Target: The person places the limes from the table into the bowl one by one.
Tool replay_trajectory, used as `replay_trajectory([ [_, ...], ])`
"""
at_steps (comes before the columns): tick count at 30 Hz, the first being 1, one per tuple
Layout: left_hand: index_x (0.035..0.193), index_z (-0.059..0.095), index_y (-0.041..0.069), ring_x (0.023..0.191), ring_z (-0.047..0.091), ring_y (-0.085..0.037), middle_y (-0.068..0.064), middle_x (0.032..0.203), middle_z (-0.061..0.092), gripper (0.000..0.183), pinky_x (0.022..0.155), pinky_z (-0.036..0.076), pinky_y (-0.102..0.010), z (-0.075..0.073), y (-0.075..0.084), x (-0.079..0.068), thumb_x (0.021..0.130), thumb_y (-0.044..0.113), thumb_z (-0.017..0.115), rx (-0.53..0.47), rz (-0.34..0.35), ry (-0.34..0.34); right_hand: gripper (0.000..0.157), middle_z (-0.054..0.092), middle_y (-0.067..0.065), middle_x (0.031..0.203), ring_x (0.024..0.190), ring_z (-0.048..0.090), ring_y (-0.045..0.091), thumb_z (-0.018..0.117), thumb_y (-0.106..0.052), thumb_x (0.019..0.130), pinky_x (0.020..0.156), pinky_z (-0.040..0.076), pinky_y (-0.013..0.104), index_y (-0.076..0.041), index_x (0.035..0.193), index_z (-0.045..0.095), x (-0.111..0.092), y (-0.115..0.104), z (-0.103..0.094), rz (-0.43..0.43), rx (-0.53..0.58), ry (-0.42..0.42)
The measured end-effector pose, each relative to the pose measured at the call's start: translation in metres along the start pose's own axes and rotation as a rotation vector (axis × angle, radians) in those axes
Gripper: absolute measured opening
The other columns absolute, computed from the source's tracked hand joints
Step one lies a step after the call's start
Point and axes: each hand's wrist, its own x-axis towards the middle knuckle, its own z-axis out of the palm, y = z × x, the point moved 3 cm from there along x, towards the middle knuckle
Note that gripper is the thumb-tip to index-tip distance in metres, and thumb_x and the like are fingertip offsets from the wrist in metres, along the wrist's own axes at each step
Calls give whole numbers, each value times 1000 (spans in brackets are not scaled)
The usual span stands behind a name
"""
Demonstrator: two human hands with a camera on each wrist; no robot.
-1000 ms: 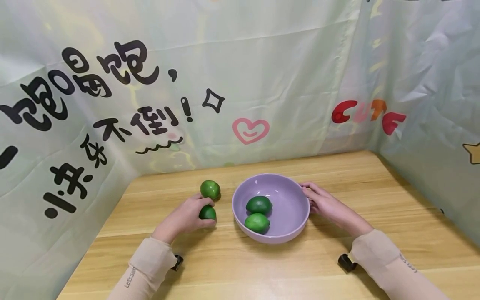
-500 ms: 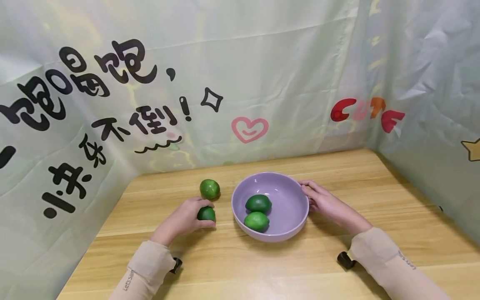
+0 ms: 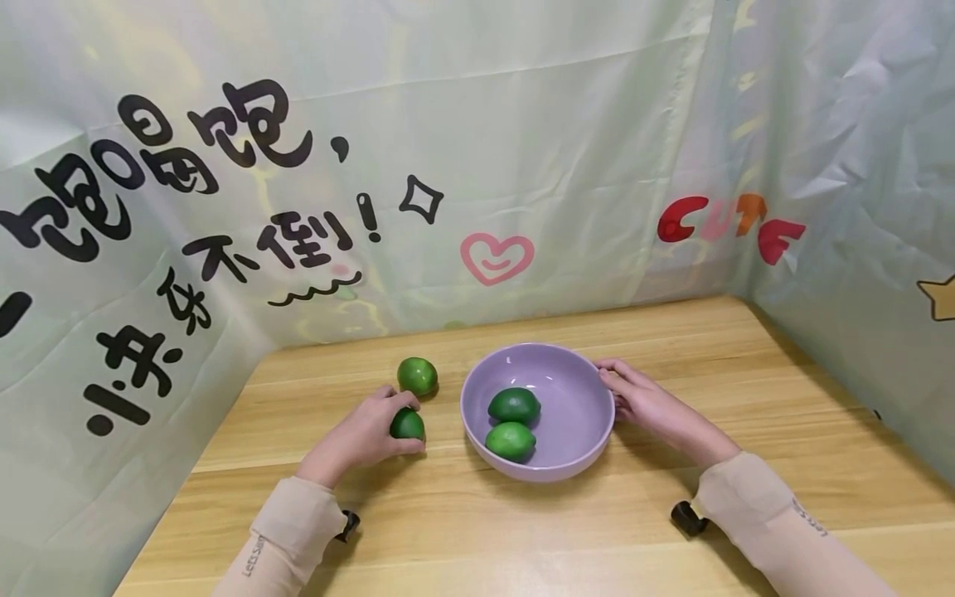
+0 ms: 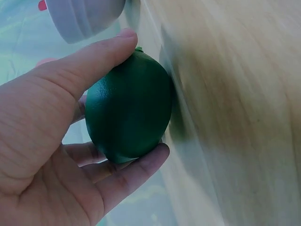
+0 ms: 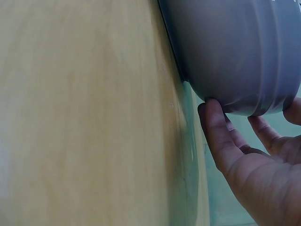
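Note:
My left hand [image 3: 366, 429] curls its thumb and fingers around a dark green lime [image 4: 129, 108] at the left of the table. Whether that lime touches the wood or hangs just above it, I cannot tell. Right behind it lies a second, glossy green lime [image 3: 418, 377]. The purple bowl [image 3: 578, 414] stands to the right, holding a dark lime [image 3: 515, 405] and a lighter green lime [image 3: 511, 442] side by side in its left half. Fairly straight fingertips of my right hand [image 5: 256, 157] touch the bowl's outer right wall; in the head view some fingers are hidden.
A wooden table [image 3: 522, 547] carries everything. Pale printed cloth [image 3: 582, 166] hangs along its back and both sides. A small black device sits at each wrist, below the beige cuffs.
My left hand has shifted slightly left with the lime in its grip. The right hand, the bowl and the other limes stay in place, apart from a small camera shift.

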Motion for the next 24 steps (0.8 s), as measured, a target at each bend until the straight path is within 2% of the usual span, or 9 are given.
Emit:
replay_trajectory([
  [15, 116, 70, 15, 90, 61, -21, -13, 113, 60, 44, 74, 56, -37, -10, 9, 3, 83, 32, 93, -2, 2, 16, 54, 36, 36, 163, 137, 58, 31, 33, -33, 119, 100, 56, 26, 5, 158, 32, -1, 0, 0, -16, 5, 1],
  [24, 115, 70, 16, 89, 61, -22, -14, 112, 60, 43, 72, 57, -38, -17, 15, 3, 83, 32, 93, 8, 17, 37, 55, 38, 36, 162, 137, 59, 30, 33, -34, 119, 100, 55, 26, 5, 158, 32, -1, -1, -1, -10, -4, 5],
])
